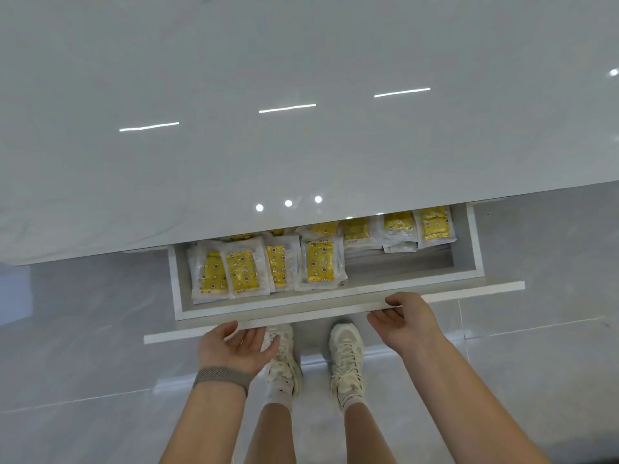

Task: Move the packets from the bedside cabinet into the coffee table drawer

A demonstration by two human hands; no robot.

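The coffee table drawer (335,298) stands pulled partly out from under the glossy grey coffee table top (301,95). Several yellow-and-clear packets (320,262) lie inside, a dense group at the left and more at the back right (433,226). My left hand (234,349) touches the underside of the drawer's front panel at the left, palm up, fingers relaxed. My right hand (405,319) rests on the front panel at the right, thumb on the top edge and fingers below it. Neither hand holds a packet.
The table top overhangs the back half of the drawer and hides what lies there. My two feet in pale sneakers (346,360) stand on the grey tiled floor (83,329) right under the drawer front.
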